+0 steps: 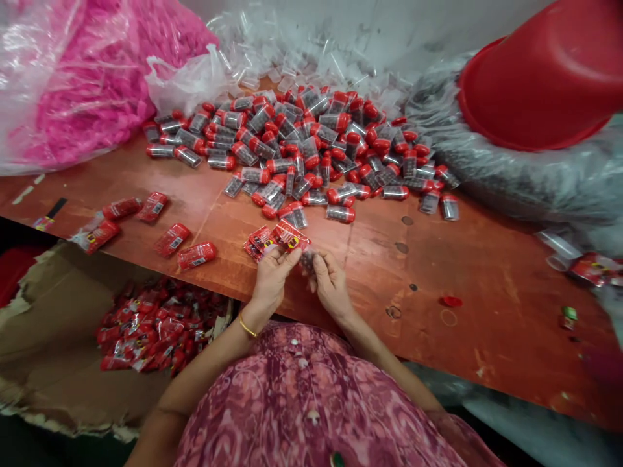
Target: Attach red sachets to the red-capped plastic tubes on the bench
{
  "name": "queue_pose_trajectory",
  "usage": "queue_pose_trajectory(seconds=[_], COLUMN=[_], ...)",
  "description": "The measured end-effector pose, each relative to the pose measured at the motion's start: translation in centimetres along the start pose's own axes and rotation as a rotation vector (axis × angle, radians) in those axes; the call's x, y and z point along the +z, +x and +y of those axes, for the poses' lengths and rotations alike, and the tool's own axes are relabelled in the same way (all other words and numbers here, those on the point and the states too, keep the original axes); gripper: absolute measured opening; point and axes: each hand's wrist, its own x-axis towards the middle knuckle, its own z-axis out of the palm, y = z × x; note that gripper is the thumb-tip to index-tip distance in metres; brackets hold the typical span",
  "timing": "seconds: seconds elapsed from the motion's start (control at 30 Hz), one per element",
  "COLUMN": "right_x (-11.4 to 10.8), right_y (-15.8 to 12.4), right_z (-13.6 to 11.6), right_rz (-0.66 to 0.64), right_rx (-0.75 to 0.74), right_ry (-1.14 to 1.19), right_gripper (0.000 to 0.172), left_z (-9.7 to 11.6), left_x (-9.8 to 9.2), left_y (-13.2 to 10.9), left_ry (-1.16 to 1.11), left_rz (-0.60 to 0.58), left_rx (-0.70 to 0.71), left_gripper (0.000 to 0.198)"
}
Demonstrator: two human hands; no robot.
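Note:
My left hand point(270, 277) is closed at the table's near edge, thumb and fingers pinching a flat red printed packet point(291, 233). Under and beside it lie more flat red packets point(257, 244) on the table. Close by, my right hand point(331, 283) grips a small clear tube with dark contents point(307, 261). The tube's end meets the near side of the packet; whether it is inside cannot be made out. Beyond both hands spreads a heap of clear tubes with red caps point(292, 139) and dark contents.
Several filled red packets point(171, 240) lie on the red-brown table point(379, 272) to the left. Below sits an open carton point(53, 324) with many red packets point(165, 324). A red bucket point(535, 84) rests on a bulging clear bag point(525, 181). Pink pieces fill another bag point(92, 91).

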Motion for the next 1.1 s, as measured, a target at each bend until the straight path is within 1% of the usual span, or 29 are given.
queue_pose_trajectory(seconds=[0.1,0.17,0.23,0.33,0.4,0.47,0.53,0.63,0.73,0.8,0.83,0.87,0.93,0.97,1.0,1.03,1.1], right_x=[0.0,0.0,0.1,0.4,0.5,0.5,0.4,0.8,1.6,1.9,2.0,1.9,1.6,1.5,1.3,1.3,1.3], right_y=[0.1,0.3,0.4,0.4,0.1,-0.1,-0.1,0.4,1.2,1.7,2.0,2.3,3.2,3.8,4.5,5.3,7.1], right_z=[0.3,0.1,-0.2,-0.8,-1.0,-1.0,-0.9,-0.3,0.7,1.2,1.3,1.2,0.5,0.0,-0.5,-0.9,-1.6], right_rz=[-0.078,-0.109,-0.123,-0.155,-0.2,-0.235,-0.231,-0.192,-0.094,-0.034,-0.036,-0.067,-0.18,-0.223,-0.237,-0.215,-0.105], right_rx=[-0.029,-0.023,-0.005,0.044,0.092,0.129,0.136,0.116,0.016,-0.09,-0.141,-0.193,-0.312,-0.371,-0.416,-0.442,-0.429], right_ry=[-0.066,-0.101,-0.114,-0.011,0.098,0.15,0.135,0.082,0.006,-0.124,-0.216,-0.317,-0.513,-0.601,-0.682,-0.759,-0.909], right_gripper=[0.034,0.034,0.034,0.036,0.038,0.042,0.044,0.043,0.046,0.05,0.049,0.046,0.041,0.04,0.039,0.039,0.042], left_z=[0.5,0.7,0.9,1.2,1.3,1.4,1.2,0.8,0.5,0.7,0.9,1.2,2.2,2.9,3.7,4.6,6.5], left_x=[-0.3,-0.5,-0.7,-0.8,-0.8,-0.9,-1.0,-1.4,-1.8,-2.4,-2.9,-3.4,-4.9,-5.8,-6.7,-7.6,-9.4], left_y=[0.4,0.5,0.6,0.5,0.4,0.4,0.4,0.1,-0.4,-0.8,-0.9,-1.1,-1.3,-1.4,-1.4,-1.4,-1.2], left_ry=[0.066,0.113,0.121,0.085,0.049,0.007,-0.007,0.041,0.07,0.09,0.118,0.161,0.301,0.394,0.507,0.644,0.999], left_rz=[-0.019,-0.013,-0.038,-0.066,-0.031,0.015,0.037,-0.01,-0.045,-0.039,-0.041,-0.043,-0.027,0.012,0.086,0.192,0.468], left_rx=[0.04,0.037,0.024,0.018,0.023,0.022,0.007,-0.02,-0.002,-0.017,-0.047,-0.081,-0.105,-0.074,-0.008,0.087,0.29], left_gripper=[0.034,0.032,0.03,0.029,0.031,0.035,0.038,0.038,0.034,0.032,0.033,0.034,0.038,0.039,0.039,0.039,0.037])
